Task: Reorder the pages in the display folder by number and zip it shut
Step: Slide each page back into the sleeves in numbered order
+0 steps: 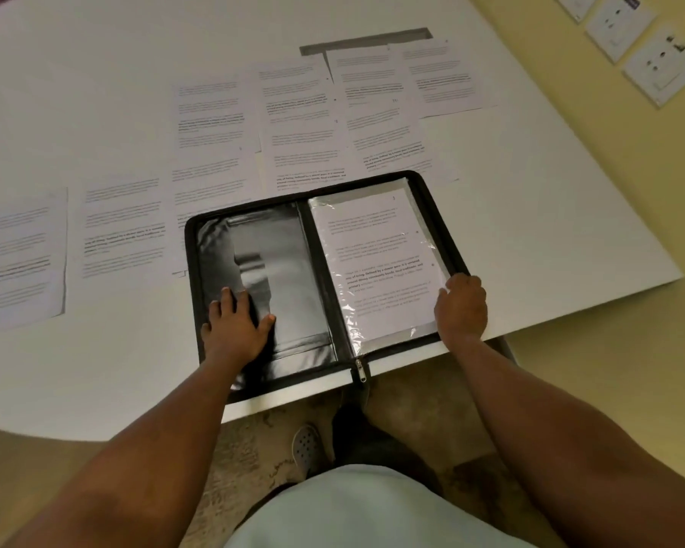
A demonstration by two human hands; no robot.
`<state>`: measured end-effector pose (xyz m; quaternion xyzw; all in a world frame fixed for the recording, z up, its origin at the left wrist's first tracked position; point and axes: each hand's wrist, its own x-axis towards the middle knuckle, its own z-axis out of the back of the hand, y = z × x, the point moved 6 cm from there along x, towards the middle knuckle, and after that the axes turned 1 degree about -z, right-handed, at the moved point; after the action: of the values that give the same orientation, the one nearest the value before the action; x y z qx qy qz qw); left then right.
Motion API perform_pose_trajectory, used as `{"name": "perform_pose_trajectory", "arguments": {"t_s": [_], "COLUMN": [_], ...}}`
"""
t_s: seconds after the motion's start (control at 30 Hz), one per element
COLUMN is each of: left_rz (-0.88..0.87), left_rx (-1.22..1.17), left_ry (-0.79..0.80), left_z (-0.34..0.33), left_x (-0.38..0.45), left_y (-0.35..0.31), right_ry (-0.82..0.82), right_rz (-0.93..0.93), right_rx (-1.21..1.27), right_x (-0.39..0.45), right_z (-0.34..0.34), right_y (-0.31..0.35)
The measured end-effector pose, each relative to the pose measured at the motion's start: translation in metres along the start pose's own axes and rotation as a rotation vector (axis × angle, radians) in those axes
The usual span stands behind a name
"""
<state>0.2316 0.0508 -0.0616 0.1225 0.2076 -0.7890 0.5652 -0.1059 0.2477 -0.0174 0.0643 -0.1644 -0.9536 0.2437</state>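
A black zip display folder [437, 215] lies open at the near edge of the white table. Its left inside cover is glossy black; its right half shows a printed page [376, 251] in a clear sleeve. My left hand [236, 322] presses flat, fingers spread, on the left cover. My right hand [461, 306] holds the folder's right edge near the lower corner, fingers curled over the sleeve's edge. The zip pull [360, 371] hangs at the bottom of the spine. Several loose printed pages [301, 124] lie spread on the table behind and left of the folder.
The white table [95, 369] ends just under the folder's near edge and runs off diagonally at the right. A dark slot [366, 40] is cut in the table's far side. Wall sockets [657, 69] sit at the upper right. My legs and a shoe [307, 444] are below.
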Motion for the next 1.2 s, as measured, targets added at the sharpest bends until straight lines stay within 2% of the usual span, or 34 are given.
{"name": "perform_pose_trajectory", "arguments": {"t_s": [0.17,0.23,0.33,0.4,0.53,0.63,0.73,0.8,0.87,0.93,1.0,1.1,1.2], "left_rz": [-0.035,-0.037,-0.044,-0.053,-0.059,-0.069,-0.136,-0.183,-0.11,0.028,0.153,0.31,0.344], "left_rx": [0.011,0.006,-0.007,-0.013,-0.034,-0.041,-0.104,-0.286,-0.666,-1.11,-1.323,-1.336,-1.235], "left_ry": [0.021,0.03,0.036,0.033,0.03,0.012,-0.061,-0.12,-0.109,-0.009,0.042,0.025,-0.051], "left_z": [-0.002,-0.002,-0.001,-0.002,-0.002,0.001,0.009,0.018,0.029,0.038,0.043,0.048,0.051], "left_x": [-0.003,-0.005,-0.007,-0.008,-0.01,-0.012,-0.012,-0.014,-0.02,-0.025,-0.021,-0.016,-0.01], "left_y": [0.004,0.004,0.003,0.003,0.004,0.002,-0.004,-0.011,-0.018,-0.027,-0.027,-0.015,0.001], "right_ry": [0.139,0.192,0.185,0.121,-0.037,-0.038,-0.064,-0.051,-0.02,0.038,0.125,0.359,0.63], "right_rz": [-0.28,-0.292,-0.234,-0.155,0.137,0.185,0.366,0.503,0.631,0.726,0.789,0.863,0.922], "right_rx": [0.213,0.146,0.087,0.051,-0.096,-0.037,0.116,0.219,0.261,0.262,0.252,0.228,0.228], "right_x": [0.005,0.004,-0.002,-0.01,-0.035,-0.047,-0.071,-0.094,-0.118,-0.137,-0.151,-0.167,-0.184], "right_z": [-0.001,-0.001,0.004,0.013,0.031,0.035,0.034,0.032,0.025,0.012,-0.003,-0.023,-0.033], "right_y": [-0.014,-0.018,-0.015,-0.003,0.036,0.051,0.082,0.111,0.139,0.162,0.179,0.199,0.213]}}
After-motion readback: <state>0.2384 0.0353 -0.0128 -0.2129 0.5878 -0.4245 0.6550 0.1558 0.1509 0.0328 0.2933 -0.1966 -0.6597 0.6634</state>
